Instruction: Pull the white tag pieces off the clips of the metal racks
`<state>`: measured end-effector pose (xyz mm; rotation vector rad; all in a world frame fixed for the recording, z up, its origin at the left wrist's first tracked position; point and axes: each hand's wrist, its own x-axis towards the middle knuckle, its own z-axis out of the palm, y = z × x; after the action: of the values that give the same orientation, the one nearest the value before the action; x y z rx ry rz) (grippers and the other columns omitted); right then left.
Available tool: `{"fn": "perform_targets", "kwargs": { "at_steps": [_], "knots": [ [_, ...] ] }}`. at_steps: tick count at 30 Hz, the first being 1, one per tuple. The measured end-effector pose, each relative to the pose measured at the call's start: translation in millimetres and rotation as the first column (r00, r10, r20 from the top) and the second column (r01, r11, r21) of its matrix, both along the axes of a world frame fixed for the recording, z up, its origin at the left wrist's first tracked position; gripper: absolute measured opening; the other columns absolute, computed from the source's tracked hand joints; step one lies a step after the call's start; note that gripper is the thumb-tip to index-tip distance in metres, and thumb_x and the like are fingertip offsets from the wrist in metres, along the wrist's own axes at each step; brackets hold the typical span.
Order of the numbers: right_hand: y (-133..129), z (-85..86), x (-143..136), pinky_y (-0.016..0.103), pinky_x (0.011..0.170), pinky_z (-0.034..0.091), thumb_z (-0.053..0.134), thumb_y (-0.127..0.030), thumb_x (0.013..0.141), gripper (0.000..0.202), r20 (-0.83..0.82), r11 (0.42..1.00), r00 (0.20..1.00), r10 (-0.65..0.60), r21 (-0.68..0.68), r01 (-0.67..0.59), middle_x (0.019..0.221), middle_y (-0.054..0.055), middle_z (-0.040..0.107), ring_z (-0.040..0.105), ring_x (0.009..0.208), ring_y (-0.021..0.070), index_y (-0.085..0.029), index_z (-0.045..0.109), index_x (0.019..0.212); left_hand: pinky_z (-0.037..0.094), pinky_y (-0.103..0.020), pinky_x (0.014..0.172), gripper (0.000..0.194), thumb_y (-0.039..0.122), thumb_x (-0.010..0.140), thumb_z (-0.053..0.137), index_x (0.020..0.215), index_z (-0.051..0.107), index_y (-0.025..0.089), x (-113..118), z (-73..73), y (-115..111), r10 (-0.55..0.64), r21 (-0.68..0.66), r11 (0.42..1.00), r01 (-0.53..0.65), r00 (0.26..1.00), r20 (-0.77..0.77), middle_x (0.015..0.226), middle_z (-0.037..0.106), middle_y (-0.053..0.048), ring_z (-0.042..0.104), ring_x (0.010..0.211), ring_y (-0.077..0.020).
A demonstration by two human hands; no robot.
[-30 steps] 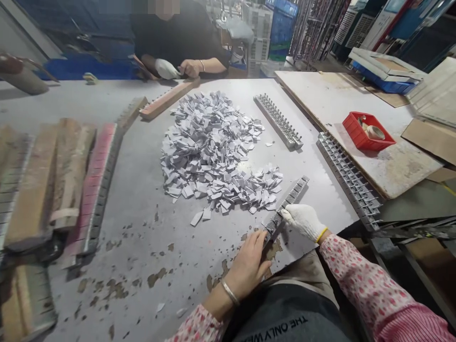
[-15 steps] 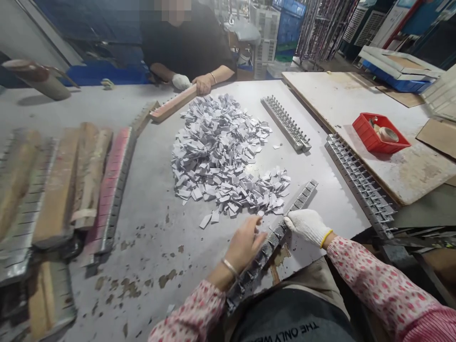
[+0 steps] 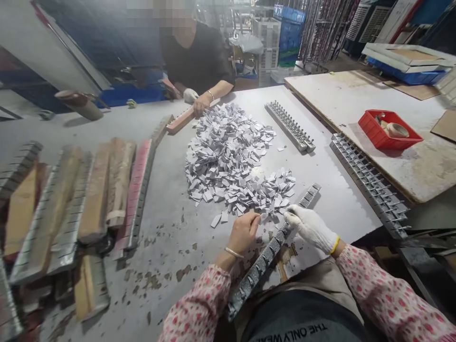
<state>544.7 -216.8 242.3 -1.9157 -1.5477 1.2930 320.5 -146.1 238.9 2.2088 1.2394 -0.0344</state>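
Observation:
A long grey metal strip (image 3: 265, 259) with small square cells lies slanted from my lap up toward the pile of small white pieces (image 3: 231, 161). My right hand (image 3: 310, 228), in a white glove, grips the strip near its upper half. My left hand (image 3: 244, 231), bare with a bracelet, sits just left of the strip. Its fingertips are pinched together on white pieces at the pile's near edge.
Across the grey table (image 3: 171, 228) a co-worker's hands (image 3: 199, 100) hold a wooden-backed strip (image 3: 180, 121). Several similar strips (image 3: 96, 199) are stacked at the left. Two spiked metal racks (image 3: 290, 126) (image 3: 370, 183) lie to the right. A red bin (image 3: 379, 135) sits on a white board (image 3: 356, 99).
My left hand left the strip's lower part and moved up to the pile's edge, fingers closing there. The right hand stayed on the strip. The view shifted, so more of the strip shows.

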Motion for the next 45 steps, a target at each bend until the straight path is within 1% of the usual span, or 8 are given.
{"fn": "perform_targets", "kwargs": {
  "at_steps": [4,8,16,22,30,39,42,45],
  "knots": [
    [11,15.4,-24,0.024,0.058,0.033,0.043,-0.042,0.096,0.030,-0.270,0.999,0.962,0.045,0.024,-0.040,0.065,-0.002,0.059,0.054,0.061,0.0135,-0.019,0.055,0.080,0.041,-0.023,0.062,0.031,0.029,0.097,0.038,0.081,0.061,0.016,3,40.7,-9,0.060,-0.149,0.989,-0.015,0.952,0.299,0.070,0.060,-0.001,0.054,0.065,-0.0132],
    [17,35.6,-35,0.022,0.060,0.036,0.043,-0.030,0.093,0.027,-0.443,0.994,0.892,0.092,0.087,-0.060,0.058,-0.003,0.056,0.053,0.057,0.0113,-0.018,0.052,0.071,0.037,-0.024,0.060,0.035,0.034,0.096,0.041,0.075,0.061,0.015,1,59.5,-14,0.132,-0.216,0.975,-0.057,0.928,0.348,0.066,0.057,-0.001,0.051,0.061,-0.0128],
    [-4,48.3,-39,0.019,0.039,0.032,0.043,-0.042,0.089,0.032,-0.826,0.945,0.542,-0.158,-0.286,-0.161,0.056,-0.003,0.053,0.045,0.041,0.0091,-0.017,0.051,0.071,0.032,-0.024,0.049,0.060,0.069,0.088,0.036,0.057,0.045,0.017,-2,61.6,-35,0.329,-0.549,0.836,0.013,0.788,0.520,0.053,0.041,0.002,0.038,0.049,-0.0105],
    [-27,40.5,-36,0.020,0.050,0.038,0.046,-0.043,0.095,0.041,-0.719,0.992,0.684,-0.126,-0.090,0.088,0.055,-0.003,0.051,0.046,0.049,0.0089,-0.017,0.049,0.064,0.029,-0.024,0.055,0.034,0.031,0.096,0.036,0.065,0.043,0.018,4,67.9,-41,0.050,-0.295,0.954,0.053,0.942,0.333,0.062,0.043,0.003,0.039,0.056,-0.0105],
    [-51,16.0,-44,0.018,0.042,0.034,0.048,-0.048,0.093,0.038,-0.790,0.941,0.518,-0.327,-0.324,0.101,0.054,-0.003,0.052,0.046,0.044,0.0088,-0.015,0.053,0.074,0.030,-0.024,0.057,0.024,0.020,0.088,0.037,0.064,0.036,0.019,15,62.9,-55,0.077,-0.399,0.912,0.097,0.915,0.396,0.062,0.040,0.004,0.037,0.058,-0.0105],
    [-41,22.6,-22,0.021,0.052,0.039,0.045,-0.049,0.094,0.042,-0.688,0.998,0.724,-0.052,-0.061,0.014,0.058,-0.002,0.054,0.049,0.053,0.0111,-0.017,0.053,0.068,0.035,-0.024,0.056,0.038,0.032,0.094,0.039,0.060,0.044,0.018,25,52.5,-59,0.132,-0.403,0.914,0.047,0.904,0.406,0.060,0.044,0.002,0.042,0.057,-0.0117],
    [-27,13.1,0,0.023,0.057,0.041,0.036,-0.051,0.097,0.046,-0.470,1.000,0.882,0.008,0.012,-0.003,0.063,0.000,0.055,0.052,0.058,0.0131,-0.018,0.053,0.070,0.047,-0.032,0.074,0.027,0.034,0.096,0.039,0.096,0.062,0.018,27,45.3,-59,0.089,-0.329,0.944,0.020,0.946,0.312,0.087,0.061,-0.006,0.056,0.083,-0.0199],
    [-12,-5.6,22,0.024,0.060,0.038,0.029,-0.045,0.100,0.047,0.022,0.997,0.998,0.064,0.034,-0.064,0.067,0.002,0.058,0.055,0.064,0.0149,-0.018,0.054,0.071,0.047,-0.044,0.093,0.048,0.030,0.089,0.053,0.135,0.042,0.019,25,36.4,-63,-0.029,-0.313,0.945,0.091,0.980,0.196,0.123,0.054,-0.013,0.051,0.112,-0.0281]
  ]
}}
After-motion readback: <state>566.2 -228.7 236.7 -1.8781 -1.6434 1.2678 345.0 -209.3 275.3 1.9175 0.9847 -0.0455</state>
